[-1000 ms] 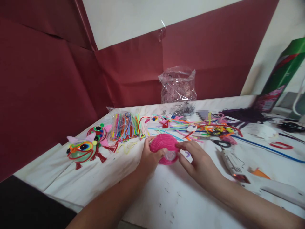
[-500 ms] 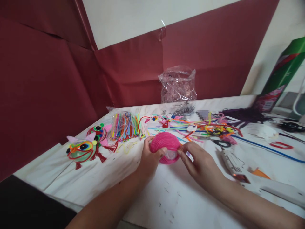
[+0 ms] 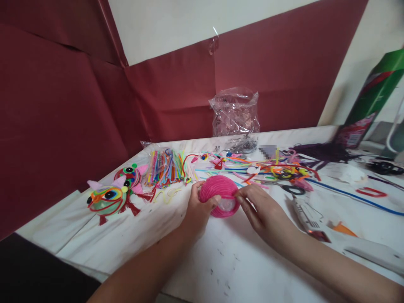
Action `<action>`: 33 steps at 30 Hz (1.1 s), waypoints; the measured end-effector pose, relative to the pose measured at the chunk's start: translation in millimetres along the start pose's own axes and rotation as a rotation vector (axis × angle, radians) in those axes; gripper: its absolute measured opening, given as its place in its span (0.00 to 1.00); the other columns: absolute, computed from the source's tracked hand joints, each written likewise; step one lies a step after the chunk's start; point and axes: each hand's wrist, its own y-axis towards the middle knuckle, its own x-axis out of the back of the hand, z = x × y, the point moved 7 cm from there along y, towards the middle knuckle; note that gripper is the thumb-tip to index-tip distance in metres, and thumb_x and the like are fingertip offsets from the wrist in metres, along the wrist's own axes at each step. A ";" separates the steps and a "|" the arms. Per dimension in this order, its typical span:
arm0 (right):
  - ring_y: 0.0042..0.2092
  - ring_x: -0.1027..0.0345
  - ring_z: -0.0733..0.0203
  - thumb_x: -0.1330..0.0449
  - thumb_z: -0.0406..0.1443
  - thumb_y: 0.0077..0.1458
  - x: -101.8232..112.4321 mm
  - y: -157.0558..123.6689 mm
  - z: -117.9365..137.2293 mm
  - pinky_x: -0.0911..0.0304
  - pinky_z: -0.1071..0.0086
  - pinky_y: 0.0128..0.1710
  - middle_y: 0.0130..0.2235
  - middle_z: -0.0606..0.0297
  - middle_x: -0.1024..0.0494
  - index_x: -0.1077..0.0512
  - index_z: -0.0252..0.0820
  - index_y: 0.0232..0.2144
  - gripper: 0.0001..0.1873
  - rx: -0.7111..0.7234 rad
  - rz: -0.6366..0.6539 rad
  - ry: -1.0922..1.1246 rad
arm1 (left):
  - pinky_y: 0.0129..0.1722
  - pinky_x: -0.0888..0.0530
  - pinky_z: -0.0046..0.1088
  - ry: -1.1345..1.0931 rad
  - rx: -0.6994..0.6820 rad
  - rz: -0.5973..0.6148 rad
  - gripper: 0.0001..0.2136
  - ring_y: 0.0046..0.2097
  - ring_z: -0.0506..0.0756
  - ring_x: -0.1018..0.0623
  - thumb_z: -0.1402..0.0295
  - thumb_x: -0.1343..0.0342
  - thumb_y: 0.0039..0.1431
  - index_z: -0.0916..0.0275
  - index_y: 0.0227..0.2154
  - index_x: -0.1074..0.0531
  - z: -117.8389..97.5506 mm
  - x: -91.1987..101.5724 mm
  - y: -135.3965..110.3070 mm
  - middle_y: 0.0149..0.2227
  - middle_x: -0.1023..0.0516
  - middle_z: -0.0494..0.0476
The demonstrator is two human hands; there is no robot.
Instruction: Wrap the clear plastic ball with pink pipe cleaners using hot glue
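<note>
A clear ball (image 3: 226, 205), mostly wound round with bright pink pipe cleaner (image 3: 216, 186), is held above the white table. My left hand (image 3: 198, 208) wraps round its left side, with the thumb pressed on the front near the bare clear patch. At the ball's right edge, my right hand (image 3: 261, 210) is closed in a pinch on a strand of the pink pipe cleaner; the fingertips hide its end. Scissors with black handles (image 3: 293, 190) lie beyond the right hand. A white glue gun (image 3: 369, 248) rests near the right forearm, a small red light on it.
Two colourful animal-head ornaments with red tassels (image 3: 109, 204) sit at the left. Bundled pipe cleaners (image 3: 166, 168) lie in a clear bag behind them. Loose pipe cleaners (image 3: 271, 170) spread across the back. A plastic bag (image 3: 236, 111) and a green container (image 3: 369, 101) stand farther off.
My right fingers have shifted slightly along the ball's right edge, and more of the clear patch shows. My left hand keeps its hold with little movement.
</note>
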 end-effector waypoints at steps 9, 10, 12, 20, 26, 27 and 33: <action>0.29 0.34 0.58 0.49 0.28 0.61 1.1 -0.8 -2.3 0.35 0.66 0.28 0.27 0.64 0.29 0.36 0.46 0.31 0.09 -0.022 -0.019 -0.007 | 0.39 0.28 0.31 0.028 0.001 0.052 0.30 0.38 0.55 0.24 0.66 0.33 0.35 0.61 0.46 0.34 -1.7 -4.3 -3.3 0.40 0.25 0.56; 0.30 0.34 0.58 0.48 0.28 0.61 1.6 -0.7 -2.4 0.35 0.66 0.29 0.28 0.64 0.28 0.36 0.45 0.31 0.08 -0.025 -0.021 -0.007 | 0.40 0.28 0.32 0.028 -0.001 0.057 0.30 0.39 0.56 0.24 0.65 0.33 0.35 0.61 0.46 0.34 -1.4 -4.5 -3.2 0.41 0.25 0.57; 0.30 0.33 0.58 0.48 0.28 0.61 2.4 -0.7 -2.6 0.34 0.67 0.29 0.28 0.64 0.28 0.36 0.45 0.31 0.08 -0.030 -0.025 -0.010 | 0.40 0.28 0.32 0.037 0.004 0.071 0.31 0.39 0.56 0.24 0.65 0.32 0.35 0.61 0.46 0.34 -0.6 -5.5 -3.0 0.41 0.25 0.58; 0.29 0.34 0.58 0.48 0.29 0.62 -1.0 -3.5 -2.7 0.36 0.66 0.28 0.27 0.64 0.29 0.37 0.45 0.31 0.08 -0.012 -0.029 -0.066 | 0.36 0.28 0.30 0.134 0.002 0.051 0.31 0.36 0.53 0.26 0.68 0.33 0.35 0.60 0.45 0.37 -2.8 -6.8 -6.1 0.41 0.26 0.56; 0.32 0.33 0.57 0.47 0.29 0.62 -1.3 -4.5 -5.8 0.34 0.65 0.31 0.29 0.63 0.28 0.36 0.45 0.32 0.06 -0.013 -0.024 -0.071 | 0.39 0.27 0.31 0.077 0.009 0.070 0.33 0.39 0.55 0.24 0.65 0.30 0.35 0.59 0.46 0.37 0.2 -7.8 -6.8 0.43 0.26 0.57; 0.32 0.33 0.57 0.47 0.29 0.62 -1.4 -4.8 -5.5 0.34 0.65 0.31 0.29 0.63 0.28 0.36 0.45 0.32 0.07 -0.009 -0.022 -0.081 | 0.39 0.27 0.32 0.074 0.011 0.070 0.32 0.38 0.55 0.24 0.65 0.30 0.35 0.60 0.46 0.37 0.4 -7.9 -7.0 0.43 0.26 0.57; 0.32 0.36 0.56 0.48 0.30 0.63 -6.1 -5.8 0.0 0.36 0.64 0.30 0.28 0.62 0.29 0.38 0.45 0.30 0.09 0.011 0.019 -0.114 | 0.36 0.28 0.30 0.096 0.024 0.028 0.30 0.35 0.53 0.26 0.69 0.34 0.36 0.58 0.44 0.38 -0.9 -6.8 -8.8 0.39 0.27 0.53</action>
